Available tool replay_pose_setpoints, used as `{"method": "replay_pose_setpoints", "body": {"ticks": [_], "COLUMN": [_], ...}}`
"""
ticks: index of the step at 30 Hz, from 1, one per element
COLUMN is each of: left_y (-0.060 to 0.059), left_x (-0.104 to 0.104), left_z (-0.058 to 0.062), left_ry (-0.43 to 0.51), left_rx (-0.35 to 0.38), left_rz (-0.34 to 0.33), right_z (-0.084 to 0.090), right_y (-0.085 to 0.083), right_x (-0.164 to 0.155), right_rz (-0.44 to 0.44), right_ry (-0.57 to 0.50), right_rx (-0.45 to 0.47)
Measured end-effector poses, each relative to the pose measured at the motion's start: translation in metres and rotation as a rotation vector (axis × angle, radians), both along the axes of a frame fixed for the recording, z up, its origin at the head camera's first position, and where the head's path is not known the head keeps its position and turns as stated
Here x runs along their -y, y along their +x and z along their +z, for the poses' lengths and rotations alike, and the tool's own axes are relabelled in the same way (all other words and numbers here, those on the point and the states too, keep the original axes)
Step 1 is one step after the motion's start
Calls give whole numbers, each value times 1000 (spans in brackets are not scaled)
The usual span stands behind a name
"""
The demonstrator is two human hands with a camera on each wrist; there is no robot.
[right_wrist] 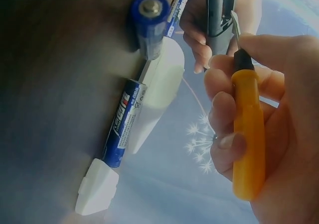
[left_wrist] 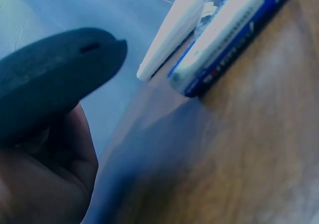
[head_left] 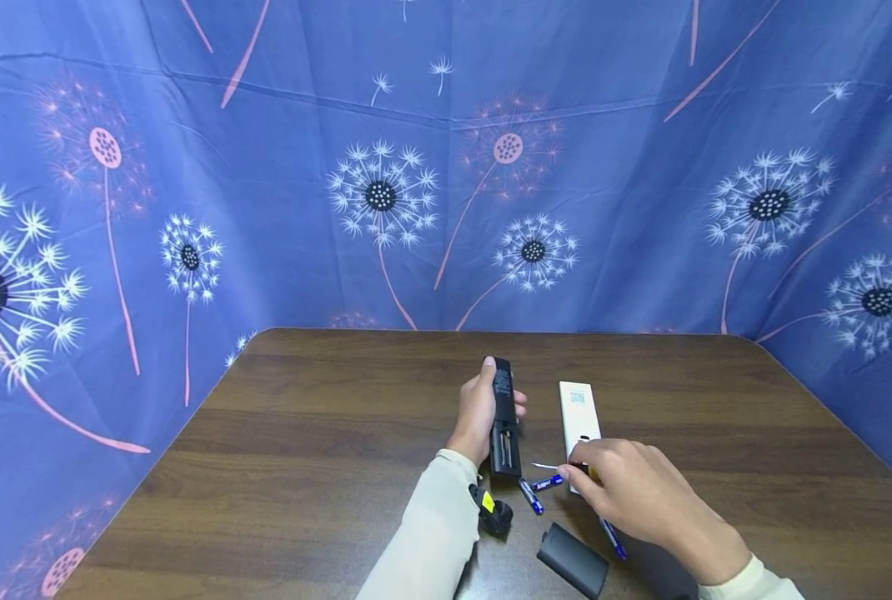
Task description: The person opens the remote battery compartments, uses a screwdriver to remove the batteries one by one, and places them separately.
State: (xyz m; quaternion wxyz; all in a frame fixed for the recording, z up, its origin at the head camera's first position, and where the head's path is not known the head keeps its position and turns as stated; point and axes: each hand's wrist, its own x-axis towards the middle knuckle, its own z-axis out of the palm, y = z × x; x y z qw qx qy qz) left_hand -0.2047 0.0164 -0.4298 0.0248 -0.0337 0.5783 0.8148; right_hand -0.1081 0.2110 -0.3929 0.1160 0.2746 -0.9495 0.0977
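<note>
My left hand (head_left: 478, 410) grips a black remote control (head_left: 503, 392), back side up, its battery compartment uncovered toward me. In the left wrist view the end of the remote (left_wrist: 65, 69) shows dark and close. In the right wrist view my right hand (right_wrist: 279, 99) holds a screwdriver (right_wrist: 247, 129) by its yellow handle. Its metal tip overlaps the remote there, but in the head view it stands apart, to the right of the compartment. Two blue-and-white batteries, one (head_left: 530, 497) beside the other (head_left: 547, 482), lie just below the remote.
A long white case (head_left: 575, 404) with a printed code lies partly under my right hand. Another blue battery (head_left: 613, 540) is below that hand. A black cover (head_left: 573, 560) lies near the front of the brown table (head_left: 326, 467). A small white piece (right_wrist: 97, 186) shows beside a battery.
</note>
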Motion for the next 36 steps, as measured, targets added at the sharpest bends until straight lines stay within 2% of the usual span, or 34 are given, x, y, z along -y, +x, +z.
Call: {"method": "replay_pose_setpoints", "body": {"ticks": [12,20,36], "left_y": [-3,-3,-3], "left_x": [4,4,10], "left_z": [7,7,6], "left_ry": [38,37,29], "left_rx": [-5,-5,-15], "left_rz": [18,22,29], "right_z": [0,3,1], "right_y": [4,5,0], "right_x": [-2,-4,-20], "right_rz": [0,-12,-22], "right_ry": [-8,-22,-82], "right_rx": [-40,-26,-168]}}
